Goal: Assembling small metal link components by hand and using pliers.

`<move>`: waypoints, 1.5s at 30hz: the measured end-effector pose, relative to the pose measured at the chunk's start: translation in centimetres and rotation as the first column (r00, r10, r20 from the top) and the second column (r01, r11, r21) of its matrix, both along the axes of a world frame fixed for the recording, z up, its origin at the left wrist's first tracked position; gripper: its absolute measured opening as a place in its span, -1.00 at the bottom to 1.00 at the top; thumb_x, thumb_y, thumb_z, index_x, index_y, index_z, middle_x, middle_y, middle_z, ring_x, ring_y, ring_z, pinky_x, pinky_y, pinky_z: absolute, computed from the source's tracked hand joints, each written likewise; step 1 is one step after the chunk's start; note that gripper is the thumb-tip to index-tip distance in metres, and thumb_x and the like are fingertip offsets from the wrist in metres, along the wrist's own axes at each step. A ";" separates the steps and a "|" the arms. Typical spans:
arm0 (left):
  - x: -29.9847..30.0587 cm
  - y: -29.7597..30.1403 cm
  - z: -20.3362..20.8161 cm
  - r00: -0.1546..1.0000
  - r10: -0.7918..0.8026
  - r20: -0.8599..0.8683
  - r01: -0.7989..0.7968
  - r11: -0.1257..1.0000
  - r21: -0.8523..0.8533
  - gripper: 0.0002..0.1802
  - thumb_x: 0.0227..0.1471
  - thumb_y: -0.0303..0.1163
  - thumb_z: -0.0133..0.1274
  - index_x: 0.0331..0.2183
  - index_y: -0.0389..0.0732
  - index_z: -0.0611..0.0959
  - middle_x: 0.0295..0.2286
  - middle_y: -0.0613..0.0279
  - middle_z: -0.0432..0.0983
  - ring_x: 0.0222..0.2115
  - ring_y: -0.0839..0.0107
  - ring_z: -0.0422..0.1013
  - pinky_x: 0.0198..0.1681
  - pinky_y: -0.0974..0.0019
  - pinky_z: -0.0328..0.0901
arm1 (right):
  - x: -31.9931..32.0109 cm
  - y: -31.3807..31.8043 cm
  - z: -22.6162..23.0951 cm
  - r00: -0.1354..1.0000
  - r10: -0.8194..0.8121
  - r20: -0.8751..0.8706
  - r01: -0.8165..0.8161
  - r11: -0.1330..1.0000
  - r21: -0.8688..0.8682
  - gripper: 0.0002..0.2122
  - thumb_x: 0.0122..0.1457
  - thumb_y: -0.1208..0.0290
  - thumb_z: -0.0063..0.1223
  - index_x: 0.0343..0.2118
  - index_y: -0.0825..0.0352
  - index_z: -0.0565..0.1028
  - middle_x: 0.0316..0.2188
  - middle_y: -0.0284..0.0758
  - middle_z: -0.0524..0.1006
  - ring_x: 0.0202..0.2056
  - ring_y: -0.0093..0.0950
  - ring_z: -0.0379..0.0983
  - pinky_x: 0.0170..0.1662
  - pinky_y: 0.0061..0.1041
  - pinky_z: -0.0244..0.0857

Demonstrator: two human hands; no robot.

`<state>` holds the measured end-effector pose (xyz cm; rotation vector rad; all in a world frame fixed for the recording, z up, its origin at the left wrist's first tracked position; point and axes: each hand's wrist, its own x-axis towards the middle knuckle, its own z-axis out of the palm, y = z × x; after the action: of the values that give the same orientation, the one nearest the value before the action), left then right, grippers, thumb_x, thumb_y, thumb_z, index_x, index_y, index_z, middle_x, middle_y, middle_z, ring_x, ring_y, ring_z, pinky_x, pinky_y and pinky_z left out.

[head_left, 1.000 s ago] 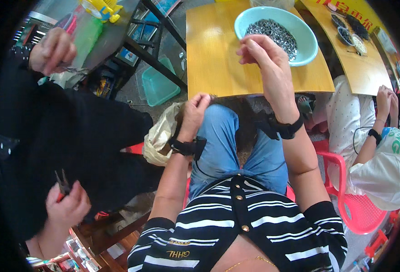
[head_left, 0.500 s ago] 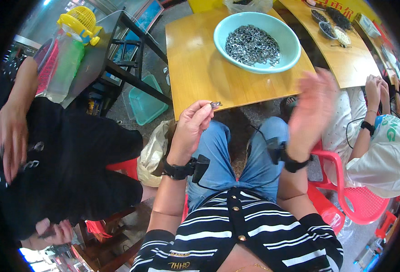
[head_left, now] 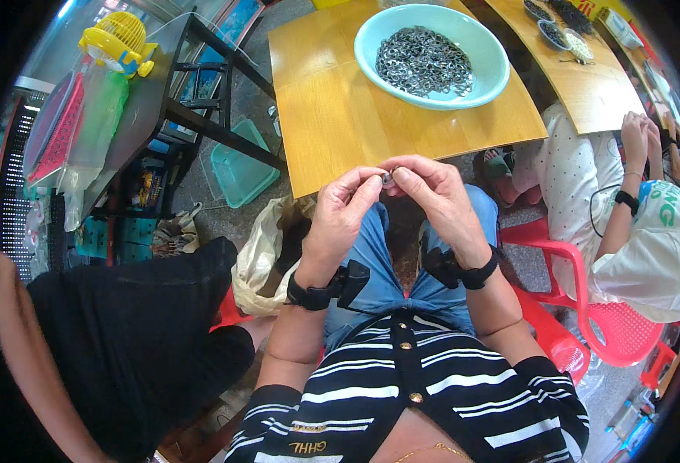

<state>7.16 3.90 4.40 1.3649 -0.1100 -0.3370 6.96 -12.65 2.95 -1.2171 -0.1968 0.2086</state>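
Observation:
A small shiny metal piece [head_left: 387, 179] is pinched between the fingertips of both my hands, just off the near edge of the table. My left hand [head_left: 342, 212] grips it from the left, thumb and forefinger closed. From the other side my right hand [head_left: 438, 202] closes on it with thumb and fingers. The fingers hide most of the piece, so its exact kind does not show. Beyond my hands, a pale turquoise basin [head_left: 492, 86] holds a heap of small dark and silver metal pieces [head_left: 423, 63].
The yellow wooden table [head_left: 317, 116] lies before me. At left are a black-legged table with a yellow fan [head_left: 116, 50], a green plastic bin [head_left: 241, 174], a pale plastic bag [head_left: 259, 266] and a person in black [head_left: 139, 347]. Another person sits at right on a pink chair [head_left: 625, 336].
My right hand has come left and down to meet my left hand at the metal piece. The person at left has shifted, and the view has moved slightly.

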 end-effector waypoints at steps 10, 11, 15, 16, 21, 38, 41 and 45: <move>0.0 0.4 -0.4 0.999 0.016 -0.040 -0.018 0.999 -0.046 -0.81 0.12 -0.38 -0.02 -0.31 -0.32 0.58 -0.45 0.41 0.45 -0.41 0.68 0.30 -0.31 0.59 0.21 | 0.1 0.0 0.7 0.986 -0.162 0.049 0.167 0.975 -0.143 -0.86 0.16 0.54 -0.06 -0.31 0.46 0.52 -0.47 -0.37 0.53 -0.44 -0.67 0.40 -0.32 -0.69 0.30; 0.1 0.0 -0.6 0.999 0.034 -0.003 -0.034 0.999 -0.005 -0.81 0.11 -0.39 0.00 -0.31 -0.32 0.58 -0.45 0.40 0.47 -0.40 0.68 0.31 -0.30 0.59 0.22 | 0.1 0.0 0.5 0.983 -0.154 0.097 0.168 0.972 -0.166 -0.85 0.17 0.54 -0.07 -0.28 0.45 0.52 -0.46 -0.37 0.53 -0.44 -0.67 0.40 -0.31 -0.69 0.30; 0.0 -0.1 -0.2 0.989 0.123 0.083 -0.127 0.991 0.044 -0.83 0.08 -0.42 0.04 -0.32 -0.33 0.60 -0.42 0.35 0.52 -0.37 0.68 0.34 -0.27 0.57 0.23 | 0.0 0.1 1.6 0.952 -0.281 0.124 0.297 0.945 -0.140 -0.82 0.19 0.53 -0.10 -0.19 0.41 0.48 -0.44 -0.37 0.50 -0.43 -0.66 0.39 -0.31 -0.69 0.28; 0.0 -0.2 -0.2 0.989 0.123 0.083 -0.127 0.991 0.043 -0.83 0.08 -0.42 0.04 -0.32 -0.33 0.60 -0.42 0.35 0.52 -0.37 0.68 0.34 -0.27 0.57 0.23 | 0.3 -0.3 1.9 0.905 -0.401 0.142 0.412 0.909 -0.062 -0.80 0.21 0.48 -0.10 -0.15 0.40 0.45 -0.44 -0.37 0.50 -0.43 -0.66 0.38 -0.33 -0.70 0.27; -0.2 -0.3 0.1 0.989 0.120 0.090 -0.124 0.992 0.040 -0.80 0.09 -0.42 0.02 -0.27 -0.33 0.61 -0.37 0.31 0.55 -0.36 0.66 0.35 -0.24 0.55 0.24 | 0.8 -2.0 1.0 0.922 -0.377 0.088 0.383 0.922 -0.061 -0.74 0.26 0.34 -0.18 -0.17 0.42 0.47 -0.39 -0.36 0.51 -0.37 -0.66 0.39 -0.25 -0.64 0.26; -0.1 -0.6 -0.2 0.992 0.079 0.093 -0.082 0.996 0.026 -0.83 0.10 -0.44 0.01 -0.29 -0.33 0.59 -0.41 0.38 0.50 -0.39 0.68 0.33 -0.28 0.58 0.23 | 0.2 -0.7 0.0 0.985 -0.161 0.057 0.163 0.985 -0.048 -0.90 0.14 0.54 0.01 -0.32 0.45 0.50 -0.41 -0.41 0.52 -0.35 -0.67 0.42 -0.25 -0.70 0.29; -0.2 -0.5 -0.3 0.993 0.064 0.103 -0.069 0.996 0.050 -0.83 0.10 -0.43 0.01 -0.30 -0.32 0.59 -0.42 0.39 0.50 -0.39 0.69 0.32 -0.29 0.59 0.22 | 0.1 -0.7 0.3 0.991 -0.130 0.020 0.130 0.991 -0.011 -0.88 0.15 0.54 0.01 -0.29 0.45 0.49 -0.41 -0.41 0.51 -0.34 -0.68 0.41 -0.23 -0.70 0.29; -0.2 -0.6 -0.8 0.993 0.060 0.097 -0.069 0.993 0.093 -0.83 0.11 -0.41 0.01 -0.31 -0.31 0.59 -0.45 0.43 0.48 -0.43 0.71 0.30 -0.33 0.60 0.21 | -0.1 -0.6 1.1 0.995 -0.088 -0.049 0.089 0.995 0.034 -0.82 0.15 0.51 0.02 -0.20 0.46 0.47 -0.37 -0.38 0.50 -0.29 -0.68 0.39 -0.18 -0.69 0.29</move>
<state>6.91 3.32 3.61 1.4770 -0.1293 -0.2263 6.86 -13.27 4.03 -1.1813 -0.1044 0.1561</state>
